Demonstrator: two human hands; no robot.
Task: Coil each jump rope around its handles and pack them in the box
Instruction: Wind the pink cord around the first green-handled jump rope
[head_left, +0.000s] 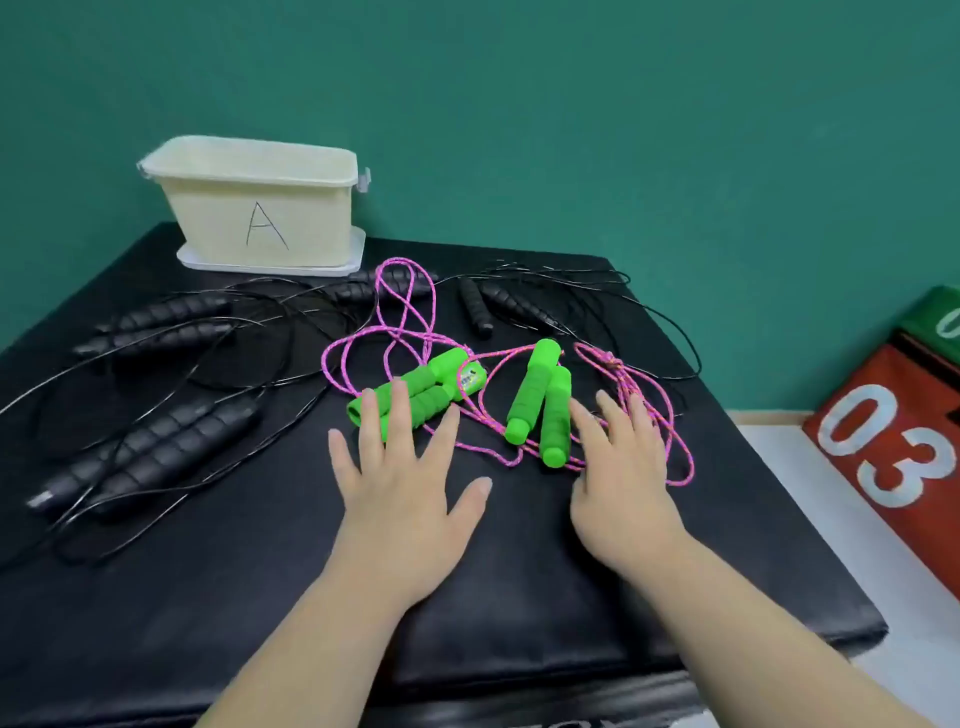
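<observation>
**Status.** No rope is coiled yet, and nothing can be seen inside the box from this angle. The box stands open on its lid at the far left of the counter, well apart from the hands.

**Hands.** Both are open with straight, spread fingers and grip nothing.
- The left hand has its fingertips over the left green handles. Contact cannot be confirmed.
- The right hand lies over the loose pink rope, just beside the right green handles.

**Step in hand.** Judged as the start of the first coil: selection of one green-handled rope.

**Next move.**
1. Close one hand round a single pair of handles, keeping them side by side.
2. Free that rope first. The two pink ropes overlap between the pairs, and one loop lies over the black ropes.
3. Wind it round the handles.
</observation>
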